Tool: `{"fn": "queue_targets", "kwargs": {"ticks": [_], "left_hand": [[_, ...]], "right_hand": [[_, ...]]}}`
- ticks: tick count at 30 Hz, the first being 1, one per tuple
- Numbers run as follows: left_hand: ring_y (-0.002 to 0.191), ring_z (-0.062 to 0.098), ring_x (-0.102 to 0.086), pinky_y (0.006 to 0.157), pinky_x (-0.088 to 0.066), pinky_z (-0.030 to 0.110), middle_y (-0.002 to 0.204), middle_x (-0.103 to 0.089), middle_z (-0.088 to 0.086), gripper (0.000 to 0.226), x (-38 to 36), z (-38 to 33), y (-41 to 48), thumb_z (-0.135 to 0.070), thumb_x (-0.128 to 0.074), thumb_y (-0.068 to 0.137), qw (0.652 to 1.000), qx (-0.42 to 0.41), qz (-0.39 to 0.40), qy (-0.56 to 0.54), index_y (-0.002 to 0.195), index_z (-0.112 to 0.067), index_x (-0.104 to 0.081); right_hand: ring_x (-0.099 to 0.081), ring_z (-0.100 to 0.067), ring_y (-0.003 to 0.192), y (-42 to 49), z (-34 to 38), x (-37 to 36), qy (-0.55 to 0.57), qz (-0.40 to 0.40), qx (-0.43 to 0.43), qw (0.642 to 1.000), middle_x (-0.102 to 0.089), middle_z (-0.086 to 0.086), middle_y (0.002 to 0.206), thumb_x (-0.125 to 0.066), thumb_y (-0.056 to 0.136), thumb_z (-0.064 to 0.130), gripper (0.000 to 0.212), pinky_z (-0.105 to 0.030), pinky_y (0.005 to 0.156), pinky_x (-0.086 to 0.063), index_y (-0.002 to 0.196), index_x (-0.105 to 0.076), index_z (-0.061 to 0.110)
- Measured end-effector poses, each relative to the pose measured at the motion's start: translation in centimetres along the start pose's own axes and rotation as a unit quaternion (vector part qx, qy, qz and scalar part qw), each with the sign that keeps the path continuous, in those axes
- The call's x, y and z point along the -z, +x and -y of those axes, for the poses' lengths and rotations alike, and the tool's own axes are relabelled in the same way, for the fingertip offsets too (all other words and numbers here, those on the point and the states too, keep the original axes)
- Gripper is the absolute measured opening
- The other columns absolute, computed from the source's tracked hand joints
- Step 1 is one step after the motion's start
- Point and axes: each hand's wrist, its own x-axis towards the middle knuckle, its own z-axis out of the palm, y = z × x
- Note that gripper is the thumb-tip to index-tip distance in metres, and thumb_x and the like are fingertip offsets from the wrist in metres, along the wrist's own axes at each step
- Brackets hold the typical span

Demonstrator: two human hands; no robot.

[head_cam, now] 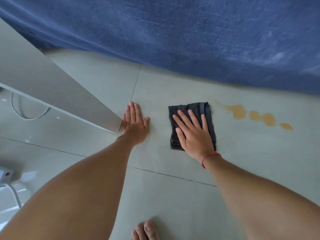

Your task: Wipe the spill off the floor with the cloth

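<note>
A folded dark grey cloth (206,111) lies flat on the pale tiled floor (173,196). My right hand (192,134) presses down on it, palm flat and fingers spread; a red string circles that wrist. An orange-brown spill (239,112) sits on the tile just right of the cloth, a larger puddle followed by smaller blobs (269,119) trailing to the right. A faint smear runs from the puddle toward the cloth's top corner. My left hand (134,125) rests flat on the bare floor to the left of the cloth, fingers together, holding nothing.
A blue fabric drape (190,32) hangs along the far side, its hem close behind the spill. A white panel edge (60,94) slants in at the left, touching my left hand. A white cable (26,116) and a power strip (7,175) lie far left. Toes (146,231) show at the bottom.
</note>
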Motion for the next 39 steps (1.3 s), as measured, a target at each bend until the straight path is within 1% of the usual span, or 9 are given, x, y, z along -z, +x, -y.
{"fn": "queue_targets", "kwargs": {"ticks": [6, 10, 16, 20, 22, 25, 31, 34, 39], "left_hand": [[0.146, 0.021, 0.016, 0.115, 0.011, 0.033, 0.159, 0.016, 0.007, 0.066, -0.3, 0.0, -0.1, -0.038, -0.018, 0.098, 1.0, 0.0, -0.014, 0.001, 0.149, -0.009, 0.012], [0.145, 0.02, 0.018, 0.115, 0.012, 0.034, 0.158, 0.018, 0.006, 0.066, -0.3, 0.0, 0.1, -0.038, -0.017, 0.097, 1.0, 0.007, -0.01, 0.005, 0.149, -0.009, 0.014], [0.145, 0.019, 0.019, 0.115, 0.012, 0.034, 0.158, 0.02, 0.007, 0.066, -0.4, -0.1, 0.1, -0.037, -0.017, 0.097, 1.0, 0.009, -0.004, 0.012, 0.148, -0.009, 0.015], [0.144, 0.019, 0.02, 0.116, 0.012, 0.035, 0.157, 0.022, 0.006, 0.065, 0.2, -0.1, 0.0, -0.037, -0.016, 0.098, 1.0, 0.003, 0.013, 0.009, 0.148, -0.01, 0.016], [0.144, 0.019, 0.02, 0.117, 0.011, 0.037, 0.157, 0.021, 0.006, 0.065, 0.7, -0.4, -0.2, -0.036, -0.017, 0.099, 1.0, 0.016, 0.021, 0.006, 0.148, -0.009, 0.016], [0.145, 0.022, 0.017, 0.118, 0.009, 0.04, 0.158, 0.017, 0.009, 0.065, 1.1, -3.1, -0.6, -0.031, -0.022, 0.099, 0.999, 0.033, -0.009, -0.03, 0.149, -0.007, 0.011], [0.145, 0.023, 0.018, 0.116, 0.011, 0.038, 0.159, 0.017, 0.009, 0.069, -0.8, -11.9, -0.7, -0.042, -0.022, 0.097, 0.997, -0.072, -0.003, -0.002, 0.15, -0.01, 0.008], [0.145, 0.022, 0.018, 0.116, 0.011, 0.039, 0.158, 0.019, 0.006, 0.068, -2.6, -13.8, -1.0, -0.045, -0.019, 0.097, 0.995, -0.096, 0.036, 0.01, 0.15, -0.016, 0.011], [0.144, 0.02, 0.021, 0.113, 0.015, 0.037, 0.157, 0.023, 0.002, 0.067, -3.5, -13.4, -0.5, -0.046, -0.017, 0.096, 0.995, -0.088, 0.043, 0.026, 0.149, -0.019, 0.015]], "right_hand": [[-0.017, -0.023, 0.148, -0.2, -1.6, 0.0, -0.007, 0.008, -0.168, 0.986, -0.022, 0.009, 0.159, -0.025, 0.099, 0.042, 0.05, -0.057, 0.118, -0.009, 0.149, -0.026, 0.034], [-0.01, -0.029, 0.149, 2.9, 1.1, -0.8, 0.011, 0.003, -0.215, 0.976, -0.016, 0.006, 0.161, -0.025, 0.099, 0.043, 0.052, -0.065, 0.114, -0.001, 0.15, -0.021, 0.034], [-0.009, -0.027, 0.149, 6.5, 6.3, -1.4, 0.015, 0.019, -0.08, 0.997, -0.017, 0.008, 0.161, -0.024, 0.099, 0.043, 0.051, -0.065, 0.114, 0.0, 0.149, -0.023, 0.034], [-0.019, -0.027, 0.148, 4.5, 4.6, -0.9, 0.0, 0.029, 0.051, 0.998, -0.025, 0.008, 0.159, -0.026, 0.1, 0.041, 0.049, -0.061, 0.117, -0.008, 0.148, -0.03, 0.033], [-0.024, -0.024, 0.146, 3.2, 2.9, -0.5, 0.009, 0.021, 0.063, 0.998, -0.031, 0.008, 0.156, -0.03, 0.1, 0.039, 0.047, -0.055, 0.119, -0.011, 0.146, -0.036, 0.032], [-0.021, -0.02, 0.147, 1.9, -0.6, 0.2, 0.025, 0.007, -0.052, 0.998, -0.028, 0.01, 0.157, -0.028, 0.101, 0.038, 0.047, -0.049, 0.12, -0.009, 0.147, -0.032, 0.033], [-0.023, -0.019, 0.147, -7.2, -5.2, 1.1, 0.044, -0.018, -0.272, 0.961, -0.028, 0.009, 0.157, -0.026, 0.1, 0.041, 0.048, -0.05, 0.119, -0.015, 0.148, -0.031, 0.033], [-0.025, -0.019, 0.146, -10.2, -6.2, 1.7, 0.047, 0.009, -0.275, 0.96, -0.031, 0.01, 0.156, -0.018, 0.097, 0.043, 0.053, -0.051, 0.118, -0.017, 0.146, -0.034, 0.033], [-0.008, -0.02, 0.15, -5.7, -9.2, 1.4, 0.045, 0.007, -0.324, 0.945, -0.012, 0.013, 0.161, -0.019, 0.101, 0.044, 0.049, -0.057, 0.118, -0.002, 0.15, -0.019, 0.038]]}}
